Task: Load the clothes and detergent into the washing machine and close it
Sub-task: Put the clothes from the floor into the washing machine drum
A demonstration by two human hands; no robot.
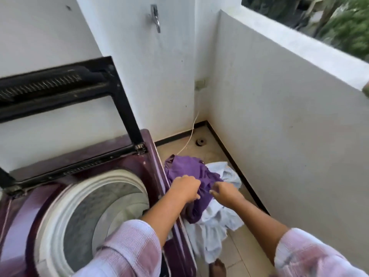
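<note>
Washing machine [148, 154]: cut off by the left and bottom edges. Raised lid [60, 90]: left part out of frame. Drum [103, 206]: motion-blurred, contents unreadable, near rim covered by a sleeve [127, 246]. Left hand [185, 187]: fingertips curled out of sight into the purple garment [189, 166]. Right hand [224, 191]: fingers blurred, hold on the garment unclear. Pale blue cloth [215, 226]: partly under the purple one. Wall fitting [200, 84]: too small to identify.

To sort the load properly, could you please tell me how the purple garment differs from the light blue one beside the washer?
Colour: the purple garment is dark; the light blue garment is pale.
Position: the purple garment lies on top, the light blue garment under it.
Handling: the left hand and right hand grip the purple garment; neither holds the light blue garment.
Both are crumpled, outside the washing machine.
</note>
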